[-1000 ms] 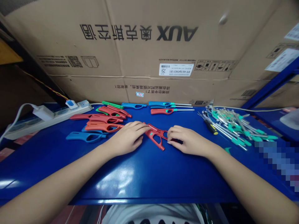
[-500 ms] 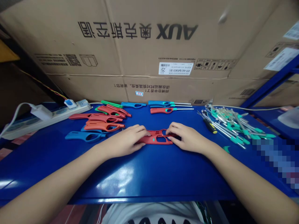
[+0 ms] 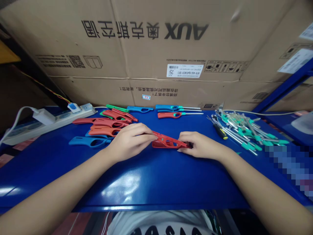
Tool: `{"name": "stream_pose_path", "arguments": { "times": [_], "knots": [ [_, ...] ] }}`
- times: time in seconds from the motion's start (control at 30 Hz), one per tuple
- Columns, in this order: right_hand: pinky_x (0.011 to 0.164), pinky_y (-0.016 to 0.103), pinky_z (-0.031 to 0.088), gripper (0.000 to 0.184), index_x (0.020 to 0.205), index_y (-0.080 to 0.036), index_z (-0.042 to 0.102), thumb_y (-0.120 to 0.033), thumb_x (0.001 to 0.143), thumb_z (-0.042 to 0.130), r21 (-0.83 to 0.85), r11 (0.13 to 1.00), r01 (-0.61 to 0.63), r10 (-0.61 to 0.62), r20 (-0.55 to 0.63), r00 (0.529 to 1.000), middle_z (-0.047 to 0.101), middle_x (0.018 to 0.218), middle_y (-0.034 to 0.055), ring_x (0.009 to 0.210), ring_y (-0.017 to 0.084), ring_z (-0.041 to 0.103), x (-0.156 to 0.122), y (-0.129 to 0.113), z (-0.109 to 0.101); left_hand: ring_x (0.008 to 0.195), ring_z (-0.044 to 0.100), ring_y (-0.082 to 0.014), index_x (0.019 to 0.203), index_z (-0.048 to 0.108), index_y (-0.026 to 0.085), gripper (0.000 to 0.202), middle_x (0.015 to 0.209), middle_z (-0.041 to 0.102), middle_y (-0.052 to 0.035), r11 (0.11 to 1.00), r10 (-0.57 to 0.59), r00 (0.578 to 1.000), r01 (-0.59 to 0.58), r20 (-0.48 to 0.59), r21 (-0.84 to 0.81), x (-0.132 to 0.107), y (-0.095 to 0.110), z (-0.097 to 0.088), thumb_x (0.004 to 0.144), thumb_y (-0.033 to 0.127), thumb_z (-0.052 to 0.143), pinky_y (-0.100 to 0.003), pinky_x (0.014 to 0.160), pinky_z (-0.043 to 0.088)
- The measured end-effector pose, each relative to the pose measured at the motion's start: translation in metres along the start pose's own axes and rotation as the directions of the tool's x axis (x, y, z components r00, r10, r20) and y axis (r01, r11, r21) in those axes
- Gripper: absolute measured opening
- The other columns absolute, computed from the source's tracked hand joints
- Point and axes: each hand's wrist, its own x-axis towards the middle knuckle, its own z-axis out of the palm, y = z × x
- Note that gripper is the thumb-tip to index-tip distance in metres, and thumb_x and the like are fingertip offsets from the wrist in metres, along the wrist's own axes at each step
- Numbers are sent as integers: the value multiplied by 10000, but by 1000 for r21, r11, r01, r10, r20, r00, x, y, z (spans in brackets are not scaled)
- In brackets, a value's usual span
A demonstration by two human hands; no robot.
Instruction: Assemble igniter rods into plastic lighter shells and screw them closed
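A red plastic lighter shell (image 3: 167, 142) is held between both hands just above the blue table (image 3: 151, 182). My left hand (image 3: 130, 141) pinches its left end with curled fingers. My right hand (image 3: 199, 144) grips its right end, fingers closed around it. The shell is tilted, its left end a little higher. A pile of red, blue and green lighter shells (image 3: 105, 127) lies just left of my left hand.
Three finished lighters with metal tubes (image 3: 176, 111) lie at the back. A heap of metal tubes with teal parts (image 3: 244, 132) and a black-and-yellow screwdriver (image 3: 220, 132) sit at the right. A white power strip (image 3: 49, 121) is at the left; large cardboard boxes (image 3: 156, 52) stand behind.
The red shell was turned from lying angled, then flat between both hands, to tilted on edge. My left hand lifted its end slightly; my right hand shifted to the shell's right tip.
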Motion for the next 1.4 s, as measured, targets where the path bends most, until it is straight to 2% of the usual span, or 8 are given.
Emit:
{"name": "stream_pose_path", "arguments": {
  "times": [0.2,0.4,0.57,0.83,1.03,1.2,1.3,1.4],
  "knots": [
    [670,253,456,171,922,-180,729,-342,899,681,193,981,-4,1,16,1000,633,851,20,730,128,584,2,-14,3,919,688,-178,1077,689,181,166,1028,751,-61,997,7,998,-11,55,82,-2,-1,1,971,143,567,-325,823,566],
    [558,259,405,411,765,-177,647,-546,925,563,446,862,-243,321,-108,941,589,664,-2,573,120,510,9,-11,3,914,663,-191,1092,706,186,190,1050,751,-54,990,-24,992,7,122,141,-5,0,5,991,178,546,-324,797,549],
    [570,276,379,390,748,-179,652,-523,909,564,275,886,-373,443,-264,857,610,662,11,592,141,501,13,11,9,949,655,-194,1108,716,185,239,1078,736,-65,993,-115,956,100,272,66,-3,9,12,1023,271,510,-326,824,538],
    [627,283,411,269,835,-187,697,-407,933,576,58,954,-293,296,-318,901,688,805,42,672,155,560,16,20,17,1128,607,-274,1261,661,238,454,1258,678,-84,980,-174,877,198,447,-8,-2,19,13,914,530,641,-411,932,499],
    [636,284,422,247,906,-192,688,-396,941,553,4,947,-323,298,-393,870,680,884,60,681,157,561,13,21,12,1212,589,-284,1318,615,241,401,1368,632,-80,983,-157,842,186,516,-6,-2,20,12,965,431,590,-455,1016,460],
    [557,292,355,280,1106,-216,675,-293,962,448,-9,874,-485,404,-540,738,592,633,12,520,168,492,1,31,-16,1173,625,-257,1239,649,243,283,1321,661,-63,978,-180,839,207,514,4,-1,19,10,972,300,574,-414,982,494],
    [651,312,408,312,1190,-200,628,-211,930,457,-4,839,-543,413,-646,642,619,693,27,630,205,569,-12,44,-39,1143,644,-251,1209,650,224,264,1277,677,-71,975,-194,837,222,512,6,-1,16,9,960,265,571,-398,969,507],
    [652,314,384,113,915,-179,669,-206,868,571,-53,710,-702,483,-689,540,634,705,56,633,201,552,-28,56,-62,1090,661,-254,1141,652,212,213,1196,701,-73,971,-213,823,239,527,19,-1,15,8,957,285,573,-386,923,520]
  ]
}}
